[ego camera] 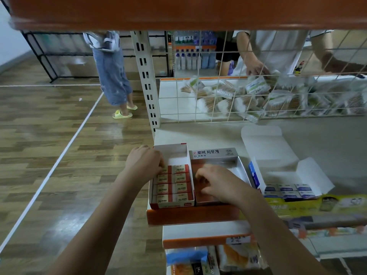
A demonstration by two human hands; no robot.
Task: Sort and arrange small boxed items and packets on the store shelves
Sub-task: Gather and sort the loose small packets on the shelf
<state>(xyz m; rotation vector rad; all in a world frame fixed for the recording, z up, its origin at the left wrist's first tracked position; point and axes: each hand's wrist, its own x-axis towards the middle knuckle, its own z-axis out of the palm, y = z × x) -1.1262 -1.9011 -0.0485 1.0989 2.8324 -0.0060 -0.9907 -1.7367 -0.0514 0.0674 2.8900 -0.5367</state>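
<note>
Item: red-and-white tray box [171, 203], open-topped, stood at the left front corner of the shelf [218, 133]. It held small eraser packets [181, 178] marked 2B, laid flat in two columns of four rows across its near part; the far part of the box showed bare white card.

Left hand [144, 162]: rested at the box's left wall, fingers curled over the edge onto the top-left packet; whether they pinched it could not be told.

Item: silver tray box [216, 155], touching the red-and-white box on its right side, printed flap standing up at the far end. The interior showed a brownish floor and a white right wall.

Right hand [220, 184]: reached inside this box, fingers bent downward and loosely spread, tips near the floor; a grip on anything could not be told.

Item: white carton [274, 155] with blue side, just right of the silver box, flaps folded open, holding blue-labelled packets [288, 190] in rows.

Shelf front: orange edge strip [190, 215]. A lower shelf carried soft bagged goods [236, 257].

Behind: wire grid divider [228, 100], beyond it bags of cotton swabs [248, 98] heaped on the opposite shelf, another person's hand [254, 69] among them. On the wood-pattern floor [49, 145], left, a person in jeans and yellow slippers [122, 114] stood.
</note>
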